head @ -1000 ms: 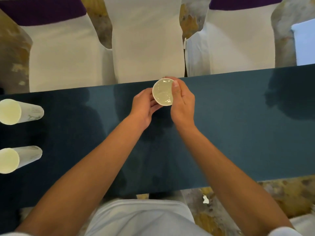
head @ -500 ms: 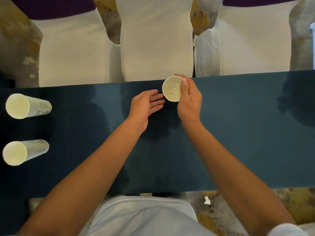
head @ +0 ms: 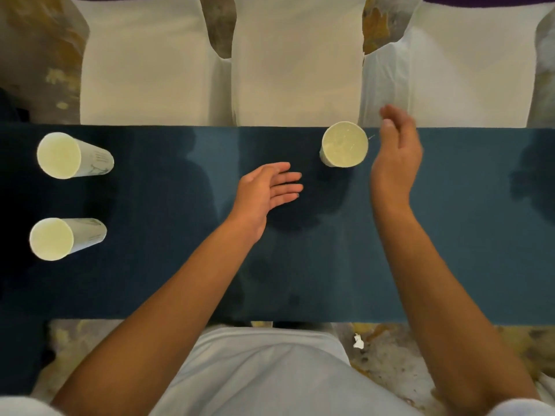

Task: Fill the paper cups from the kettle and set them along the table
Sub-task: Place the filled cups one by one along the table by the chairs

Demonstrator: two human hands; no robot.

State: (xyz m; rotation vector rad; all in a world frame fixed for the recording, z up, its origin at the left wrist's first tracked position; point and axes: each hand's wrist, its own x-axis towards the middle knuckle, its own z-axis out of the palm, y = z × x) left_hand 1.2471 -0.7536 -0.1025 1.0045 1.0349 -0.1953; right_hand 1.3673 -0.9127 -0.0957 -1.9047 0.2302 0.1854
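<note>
Cup (head: 344,144) stands upright at the worktop's (head: 450,235) far edge, at nine o'clock from the nearer, empty right hand (head: 396,157); left hand (head: 267,187) open too.

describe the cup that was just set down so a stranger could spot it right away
Start at the long dark blue table. Near its far edge, before the white-covered chairs, a paper cup stands between the left hand and right hand. The other two cups stand together at the left end.
</note>
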